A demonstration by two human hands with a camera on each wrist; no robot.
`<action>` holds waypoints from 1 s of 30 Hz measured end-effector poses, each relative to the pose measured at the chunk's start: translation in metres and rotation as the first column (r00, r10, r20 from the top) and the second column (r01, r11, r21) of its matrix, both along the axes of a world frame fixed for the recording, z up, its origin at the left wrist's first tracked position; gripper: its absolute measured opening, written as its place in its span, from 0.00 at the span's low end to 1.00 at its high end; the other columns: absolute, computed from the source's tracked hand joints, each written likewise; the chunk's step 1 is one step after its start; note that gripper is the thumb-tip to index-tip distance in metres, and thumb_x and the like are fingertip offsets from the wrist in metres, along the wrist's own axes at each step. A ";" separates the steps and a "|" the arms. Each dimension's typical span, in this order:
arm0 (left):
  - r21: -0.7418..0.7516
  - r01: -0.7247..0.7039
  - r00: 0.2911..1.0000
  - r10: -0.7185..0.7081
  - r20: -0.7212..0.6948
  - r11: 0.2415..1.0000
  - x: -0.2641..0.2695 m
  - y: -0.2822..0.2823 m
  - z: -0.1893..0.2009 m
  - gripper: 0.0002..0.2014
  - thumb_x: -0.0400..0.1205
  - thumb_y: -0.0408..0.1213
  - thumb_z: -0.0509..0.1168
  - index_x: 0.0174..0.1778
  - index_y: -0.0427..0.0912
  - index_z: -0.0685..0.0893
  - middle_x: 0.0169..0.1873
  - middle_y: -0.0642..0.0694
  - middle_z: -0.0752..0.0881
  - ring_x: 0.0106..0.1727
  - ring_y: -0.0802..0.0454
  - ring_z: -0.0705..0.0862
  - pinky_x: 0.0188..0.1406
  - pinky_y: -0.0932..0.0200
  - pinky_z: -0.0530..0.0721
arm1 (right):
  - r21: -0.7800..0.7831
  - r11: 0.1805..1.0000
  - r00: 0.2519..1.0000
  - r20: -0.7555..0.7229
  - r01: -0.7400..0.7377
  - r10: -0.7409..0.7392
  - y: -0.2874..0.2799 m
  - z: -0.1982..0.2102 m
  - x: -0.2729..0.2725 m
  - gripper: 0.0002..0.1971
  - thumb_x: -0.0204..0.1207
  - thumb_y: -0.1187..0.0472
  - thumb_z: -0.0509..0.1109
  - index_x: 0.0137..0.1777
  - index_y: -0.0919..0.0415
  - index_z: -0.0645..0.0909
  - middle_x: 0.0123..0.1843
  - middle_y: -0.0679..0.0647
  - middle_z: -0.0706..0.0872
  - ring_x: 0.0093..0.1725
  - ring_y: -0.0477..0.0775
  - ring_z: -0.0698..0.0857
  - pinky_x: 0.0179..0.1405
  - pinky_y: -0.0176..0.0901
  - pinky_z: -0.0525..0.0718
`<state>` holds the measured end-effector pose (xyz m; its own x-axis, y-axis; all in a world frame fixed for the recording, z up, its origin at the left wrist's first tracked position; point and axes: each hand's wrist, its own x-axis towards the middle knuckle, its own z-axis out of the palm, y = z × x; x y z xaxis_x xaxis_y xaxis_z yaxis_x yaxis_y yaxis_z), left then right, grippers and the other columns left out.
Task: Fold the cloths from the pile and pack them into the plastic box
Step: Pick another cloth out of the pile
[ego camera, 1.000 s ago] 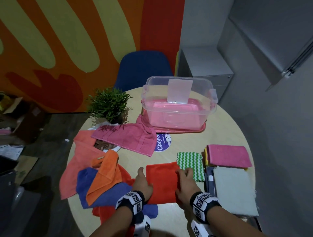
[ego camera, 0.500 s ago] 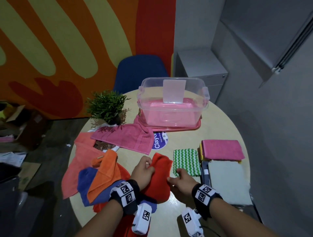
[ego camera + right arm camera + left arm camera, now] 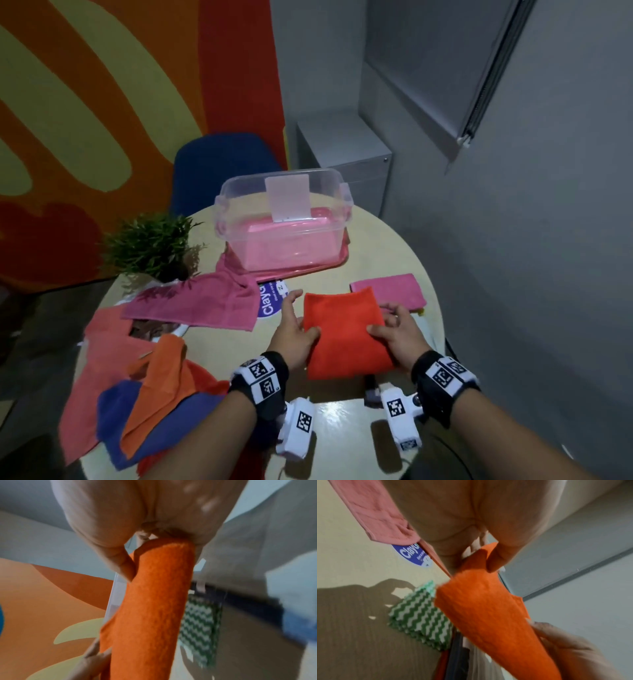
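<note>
Since half a second ago the folded red-orange cloth (image 3: 346, 334) has come up off the counter (image 3: 342, 431) and now sits flat and rectangular between both hands, held above the green zigzag cloth (image 3: 421, 616); left hand (image 3: 294, 334) pinches its left edge, thumb on top; right hand (image 3: 397, 332) clamps the right edge, fingers curled under; nap is fuzzy, microfibre-like; unfolded pile (image 3: 137, 387) of orange, blue and salmon cloths lies left; pink folded cloth (image 3: 390, 291) beyond; clear plastic box (image 3: 284, 222), rounded corners, stands farthest, pink inside.
</note>
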<state>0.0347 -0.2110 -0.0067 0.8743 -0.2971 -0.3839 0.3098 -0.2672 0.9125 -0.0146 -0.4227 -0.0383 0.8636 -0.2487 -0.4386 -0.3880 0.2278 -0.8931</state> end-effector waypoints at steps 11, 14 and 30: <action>0.135 0.400 0.916 -0.393 -0.075 0.906 -0.027 -0.083 -0.027 0.29 0.81 0.23 0.67 0.77 0.47 0.73 0.39 0.47 0.87 0.32 0.64 0.86 0.41 0.65 0.88 | -0.543 0.838 0.998 -0.058 -0.057 0.030 -0.103 -0.041 -0.050 0.22 0.78 0.75 0.67 0.40 0.43 0.89 0.46 0.44 0.90 0.45 0.45 0.88 0.46 0.43 0.84; 0.192 0.432 0.902 -0.427 -0.069 0.881 -0.031 -0.086 -0.029 0.35 0.80 0.20 0.67 0.82 0.45 0.65 0.55 0.36 0.87 0.32 0.70 0.81 0.36 0.77 0.79 | -0.544 0.827 0.987 -0.135 -0.144 0.084 -0.107 -0.050 -0.051 0.27 0.79 0.73 0.64 0.49 0.33 0.87 0.56 0.47 0.90 0.52 0.51 0.89 0.54 0.50 0.89; 0.788 0.350 0.575 -0.780 0.247 0.507 -0.029 -0.100 -0.058 0.34 0.87 0.55 0.54 0.87 0.44 0.54 0.87 0.44 0.47 0.87 0.44 0.47 0.85 0.48 0.51 | -0.918 0.076 0.829 -0.313 -0.390 0.464 -0.074 -0.030 -0.051 0.35 0.79 0.43 0.46 0.85 0.57 0.60 0.87 0.57 0.56 0.86 0.60 0.56 0.85 0.59 0.58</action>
<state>0.0058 -0.3107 -0.0646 0.6827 -0.6918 -0.2351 -0.5900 -0.7118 0.3812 -0.0659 -0.4968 -0.0678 0.9888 -0.0058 -0.1492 -0.0516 -0.9509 -0.3052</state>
